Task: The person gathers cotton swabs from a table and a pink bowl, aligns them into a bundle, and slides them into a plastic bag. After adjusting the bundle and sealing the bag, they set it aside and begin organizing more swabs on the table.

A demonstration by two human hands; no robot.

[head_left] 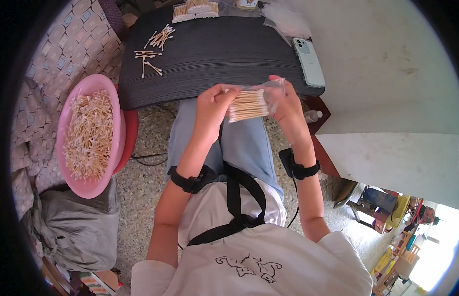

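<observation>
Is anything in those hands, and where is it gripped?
Yes: a clear bag of cotton swabs. The left hand pinches its left end; the right hand holds the loose plastic at its right end.

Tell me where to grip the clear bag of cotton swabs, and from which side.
Pinch the left end of the clear bag from the left, thumb on top, much as the left hand does. The swabs lie flat and side by side there, probably giving a firm hold; toward the right hand, the bag is wrinkled and without swabs.
</observation>
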